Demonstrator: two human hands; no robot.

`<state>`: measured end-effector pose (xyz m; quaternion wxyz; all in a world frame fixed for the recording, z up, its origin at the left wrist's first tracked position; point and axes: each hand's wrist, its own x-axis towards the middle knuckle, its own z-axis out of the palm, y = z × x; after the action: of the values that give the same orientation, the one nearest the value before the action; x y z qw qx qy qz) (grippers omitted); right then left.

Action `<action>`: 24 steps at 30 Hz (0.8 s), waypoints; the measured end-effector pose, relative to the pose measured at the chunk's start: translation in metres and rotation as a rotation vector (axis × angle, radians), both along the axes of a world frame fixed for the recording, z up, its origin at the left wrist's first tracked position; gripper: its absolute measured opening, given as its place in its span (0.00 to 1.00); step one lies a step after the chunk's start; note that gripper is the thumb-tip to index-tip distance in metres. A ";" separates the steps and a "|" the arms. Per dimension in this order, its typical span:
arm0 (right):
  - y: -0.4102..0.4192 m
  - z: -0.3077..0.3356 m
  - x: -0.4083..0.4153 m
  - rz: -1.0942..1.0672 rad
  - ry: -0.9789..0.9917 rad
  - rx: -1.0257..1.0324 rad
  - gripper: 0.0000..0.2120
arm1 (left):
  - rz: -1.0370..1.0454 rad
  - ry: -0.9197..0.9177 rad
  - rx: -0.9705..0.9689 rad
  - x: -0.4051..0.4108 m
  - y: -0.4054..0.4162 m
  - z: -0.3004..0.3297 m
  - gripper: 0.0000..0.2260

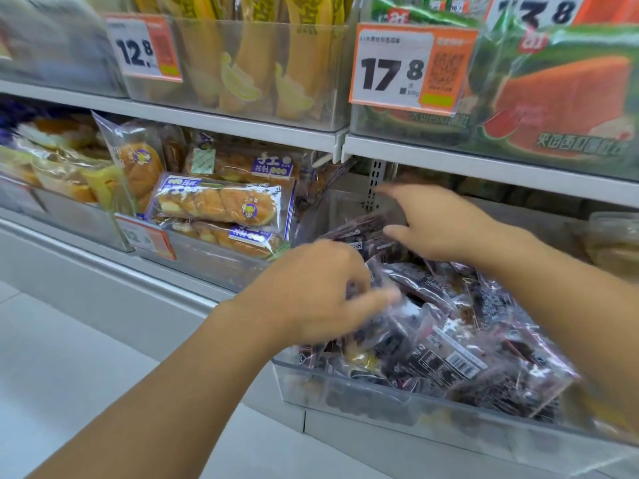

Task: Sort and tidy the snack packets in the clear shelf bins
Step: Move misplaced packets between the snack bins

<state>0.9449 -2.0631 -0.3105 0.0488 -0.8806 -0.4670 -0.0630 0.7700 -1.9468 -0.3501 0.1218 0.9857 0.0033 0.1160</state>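
Note:
A clear bin [380,402] on the lower shelf is pulled out and holds several dark purple snack packets [449,340] in a loose heap. My left hand [311,292] is over the bin's front left part, its fingers curled into the packets and pinching one there. My right hand [439,226] reaches further back into the bin with fingers spread, its thumb and fingers around a dark packet [366,226] at the rear. Both hands are blurred by motion.
To the left stands a clear bin of twisted bread packets [221,205] with an orange price tag [148,236]. Further left is another bread bin [62,174]. The upper shelf [242,122] carries bins of yellow packets [259,63] and watermelon-print packets [560,105].

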 end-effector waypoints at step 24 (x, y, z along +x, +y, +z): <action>0.015 -0.004 0.033 0.011 0.166 -0.025 0.11 | 0.250 0.397 0.610 0.044 -0.011 -0.011 0.15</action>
<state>0.9784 -2.0484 -0.3142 0.0766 -0.8807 -0.4671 0.0166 0.8142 -1.9578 -0.3610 -0.1949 0.9720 0.1125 -0.0677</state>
